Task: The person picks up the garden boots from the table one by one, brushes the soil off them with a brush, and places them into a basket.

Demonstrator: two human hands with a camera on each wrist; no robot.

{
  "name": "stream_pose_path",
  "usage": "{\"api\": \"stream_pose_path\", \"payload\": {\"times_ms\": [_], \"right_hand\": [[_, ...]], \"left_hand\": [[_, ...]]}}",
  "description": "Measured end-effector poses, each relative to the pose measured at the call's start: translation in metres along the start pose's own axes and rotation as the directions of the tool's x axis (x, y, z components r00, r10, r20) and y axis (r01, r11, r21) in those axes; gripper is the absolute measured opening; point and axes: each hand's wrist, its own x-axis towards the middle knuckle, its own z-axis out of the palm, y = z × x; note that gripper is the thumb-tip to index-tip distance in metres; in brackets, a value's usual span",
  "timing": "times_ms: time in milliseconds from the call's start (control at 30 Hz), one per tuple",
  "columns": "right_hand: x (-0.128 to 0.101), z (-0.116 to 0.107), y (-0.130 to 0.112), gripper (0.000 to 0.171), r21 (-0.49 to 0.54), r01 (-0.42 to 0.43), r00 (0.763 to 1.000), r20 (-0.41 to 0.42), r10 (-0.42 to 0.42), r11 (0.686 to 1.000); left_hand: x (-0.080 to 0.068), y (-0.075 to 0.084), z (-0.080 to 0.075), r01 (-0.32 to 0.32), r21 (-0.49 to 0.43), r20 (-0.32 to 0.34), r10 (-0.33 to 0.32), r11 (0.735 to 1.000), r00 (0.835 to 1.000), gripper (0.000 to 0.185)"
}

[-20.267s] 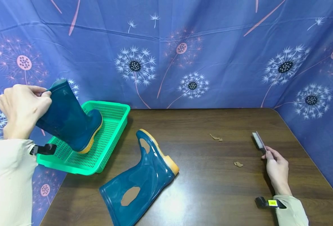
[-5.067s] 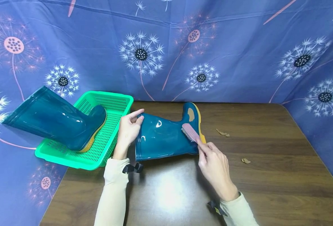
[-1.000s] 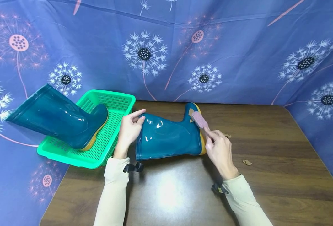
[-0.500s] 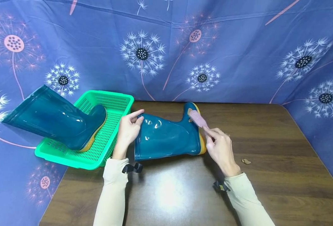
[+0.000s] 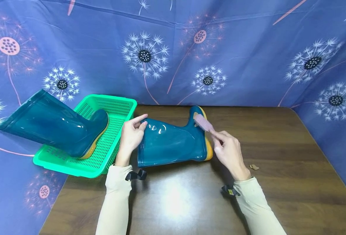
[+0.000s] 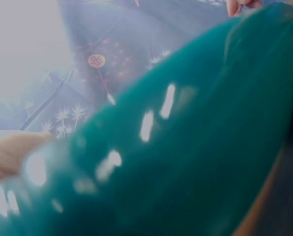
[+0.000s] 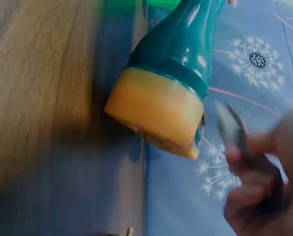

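Observation:
A shiny teal rubber boot [image 5: 173,143] with a yellow sole lies on its side on the table, toe toward the back. My left hand [image 5: 131,135] pinches the rim of its shaft between thumb and fingers. My right hand [image 5: 230,151] grips a brush by its handle; the pink brush head [image 5: 203,123] lies over the tan patch on the toe, mostly covering it. In the right wrist view the yellow heel [image 7: 156,105] faces the camera, and the brush [image 7: 230,125] is blurred. The boot shaft [image 6: 176,147] fills most of the left wrist view.
A green perforated basket [image 5: 70,169] stands at the left, with a second teal boot [image 5: 52,125] leaning in it, shaft jutting past the left rim. A small brown flake [image 5: 253,167] lies on the wooden table [image 5: 284,195] at right. A patterned blue cloth [image 5: 173,65] hangs behind.
Over 20 seconds, my left hand left the basket's boot for the other one, which has been turned; its shaft patch no longer shows. The brush went from ankle to toe, shifting slightly lately.

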Motion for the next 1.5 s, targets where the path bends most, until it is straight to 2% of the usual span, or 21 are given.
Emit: {"api": "stream_pose_path", "payload": {"times_ms": [100,167,233,300,400,467,567,633,700,833,933,1033,1167,1233,1300,1433,1500], "right_hand": [[0.003,-0.002,-0.001,0.032,-0.009,0.035,0.991,0.126,-0.034,0.999],[0.004,-0.006,0.001,0.034,-0.05,0.021,0.988,0.154,-0.013,0.999],[0.005,-0.012,0.003,0.036,-0.084,-0.007,0.992,0.126,0.018,0.996],[0.005,-0.017,0.004,0.037,-0.112,-0.034,0.998,0.054,0.041,0.993],[0.004,-0.016,0.001,0.037,-0.094,-0.045,0.998,-0.044,0.041,0.995],[0.003,-0.009,-0.003,0.035,-0.056,-0.032,0.999,-0.046,0.03,0.998],[0.001,0.001,-0.008,0.032,-0.004,-0.012,0.999,0.041,0.012,1.0],[0.0,0.004,-0.01,0.033,-0.015,-0.019,0.996,0.084,0.02,1.0],[0.0,0.002,-0.01,0.034,-0.047,-0.043,0.995,0.088,0.047,0.998],[0.001,-0.008,-0.008,0.037,-0.119,-0.127,0.991,0.026,0.131,0.985],[0.002,-0.012,-0.007,0.036,-0.135,-0.162,0.987,-0.031,0.159,0.977],[0.004,-0.008,-0.01,0.034,-0.101,-0.123,0.991,-0.068,0.117,0.987],[0.005,0.009,-0.014,0.032,-0.036,-0.026,0.999,-0.023,0.025,0.999],[0.005,0.016,-0.015,0.031,-0.031,-0.023,1.0,-0.009,0.022,0.999],[0.005,0.019,-0.014,0.032,-0.056,-0.065,0.998,-0.029,0.064,0.996],[0.008,0.012,-0.015,0.033,-0.087,-0.167,0.98,-0.126,0.156,0.982],[0.01,0.009,-0.015,0.032,-0.078,-0.173,0.973,-0.167,0.158,0.982]], "left_hand": [[0.0,0.0,-0.002,0.0,-0.002,-0.003,0.0,1.0,1.0,0.033],[-0.001,0.001,-0.003,0.001,-0.013,0.005,-0.001,1.0,1.0,0.034],[-0.001,0.002,-0.003,0.002,-0.02,0.01,-0.002,1.0,1.0,0.034],[-0.001,0.003,-0.003,0.003,-0.024,0.014,-0.002,1.0,1.0,0.034],[-0.002,0.002,-0.005,0.0,-0.011,0.007,0.0,1.0,1.0,0.034],[-0.002,0.002,-0.006,0.001,-0.003,-0.005,-0.001,1.0,1.0,0.034],[-0.002,0.0,-0.006,0.001,-0.003,-0.009,-0.001,1.0,1.0,0.034],[-0.003,-0.001,-0.005,0.001,-0.01,-0.002,-0.001,1.0,1.0,0.034],[-0.003,-0.002,-0.005,0.001,-0.018,0.005,-0.001,1.0,1.0,0.034],[-0.003,-0.002,-0.003,0.004,-0.026,0.001,-0.004,1.0,1.0,0.034],[-0.004,0.0,-0.002,0.01,-0.027,-0.006,-0.01,1.0,1.0,0.034],[-0.005,0.002,-0.002,0.007,-0.012,-0.009,-0.008,1.0,1.0,0.034],[-0.006,0.004,-0.002,0.007,-0.003,-0.011,-0.007,1.0,1.0,0.034],[-0.007,0.004,-0.003,0.01,-0.003,-0.013,-0.01,1.0,1.0,0.034],[-0.007,0.003,-0.002,0.007,-0.007,-0.007,-0.007,1.0,1.0,0.035],[-0.006,0.004,0.001,-0.018,-0.017,0.001,0.018,1.0,1.0,0.035],[-0.006,0.004,0.001,-0.021,-0.018,0.006,0.021,1.0,1.0,0.035]]}}
